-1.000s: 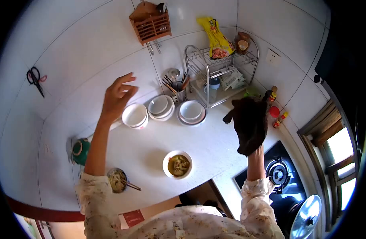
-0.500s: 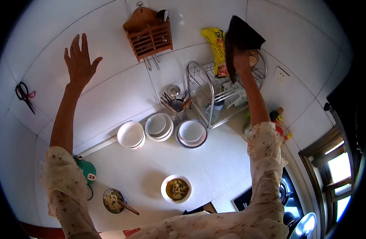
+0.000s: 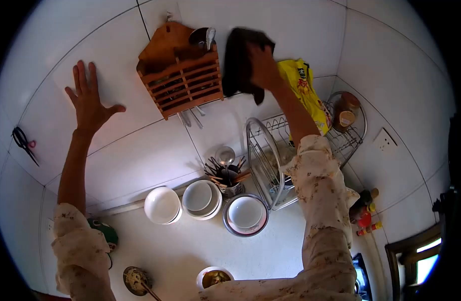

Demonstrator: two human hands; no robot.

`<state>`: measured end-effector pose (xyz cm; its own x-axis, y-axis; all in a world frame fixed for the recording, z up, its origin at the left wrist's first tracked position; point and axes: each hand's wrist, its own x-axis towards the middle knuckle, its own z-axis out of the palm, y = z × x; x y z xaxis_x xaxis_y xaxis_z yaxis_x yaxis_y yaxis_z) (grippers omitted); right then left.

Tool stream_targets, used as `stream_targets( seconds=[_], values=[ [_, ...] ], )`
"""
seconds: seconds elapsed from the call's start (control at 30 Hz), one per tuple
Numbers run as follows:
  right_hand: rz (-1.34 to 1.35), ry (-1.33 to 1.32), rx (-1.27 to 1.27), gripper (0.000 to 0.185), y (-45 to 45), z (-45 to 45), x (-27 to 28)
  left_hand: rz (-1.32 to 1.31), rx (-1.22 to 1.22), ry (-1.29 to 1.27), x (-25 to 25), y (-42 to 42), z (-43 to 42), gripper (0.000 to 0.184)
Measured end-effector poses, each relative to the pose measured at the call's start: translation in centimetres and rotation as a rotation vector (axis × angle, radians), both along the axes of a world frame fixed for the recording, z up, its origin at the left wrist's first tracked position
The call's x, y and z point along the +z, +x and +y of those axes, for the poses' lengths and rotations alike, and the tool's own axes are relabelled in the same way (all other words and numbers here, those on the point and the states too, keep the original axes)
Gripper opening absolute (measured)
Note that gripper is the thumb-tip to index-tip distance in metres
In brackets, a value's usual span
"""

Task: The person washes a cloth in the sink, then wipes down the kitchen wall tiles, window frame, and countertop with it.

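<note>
My left hand (image 3: 87,103) lies on the white tiled wall (image 3: 110,60) with its fingers spread and nothing in it. A dark cloth (image 3: 239,62), nearly black, is under my right hand (image 3: 263,67), whose fingers press it against the tiles. The cloth sits just right of a wooden utensil rack (image 3: 183,80) that hangs on the wall. Close below my right forearm is a yellow packet (image 3: 308,93) standing on the metal dish rack (image 3: 263,150).
Stacked bowls (image 3: 160,205) and a utensil holder (image 3: 231,188) line the counter's back. A food bowl (image 3: 215,277) and a noodle bowl with chopsticks (image 3: 135,281) stand nearer me. Scissors (image 3: 25,145) hang at left; a brown-lidded jar (image 3: 347,111) and a socket (image 3: 386,140) are at right.
My right hand has carried the dark cloth left along the wall, from above the dish rack to beside the wooden rack. My left hand stays spread on the tiles. The view has tilted upward.
</note>
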<state>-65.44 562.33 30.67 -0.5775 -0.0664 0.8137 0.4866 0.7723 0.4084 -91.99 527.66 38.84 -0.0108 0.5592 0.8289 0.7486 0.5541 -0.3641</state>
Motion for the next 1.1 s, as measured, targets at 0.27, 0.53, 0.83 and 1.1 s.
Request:
stream_targets(
  seconds=[0.27, 0.53, 0.83, 1.1],
  values=[
    [0.258, -0.114, 0.413, 0.048, -1.0, 1.4, -4.1, 0.063, -0.027, 0.000, -0.5, -0.3, 0.1, 0.135],
    [0.443, 0.002, 0.211, 0.051, -3.1, -0.2, 4.2, 0.066, -0.063, 0.000, -0.6, -0.5, 0.2, 0.132],
    [-0.396, -0.182, 0.210, 0.057, 1.6, 1.1, -9.4, 0.063, -0.059, 0.004, -0.7, -0.3, 0.1, 0.132],
    [0.168, -0.376, -0.201, 0.068, 0.6, 1.8, -6.7, 0.037, -0.118, 0.011, -0.6, -0.5, -0.1, 0.132]
  ],
)
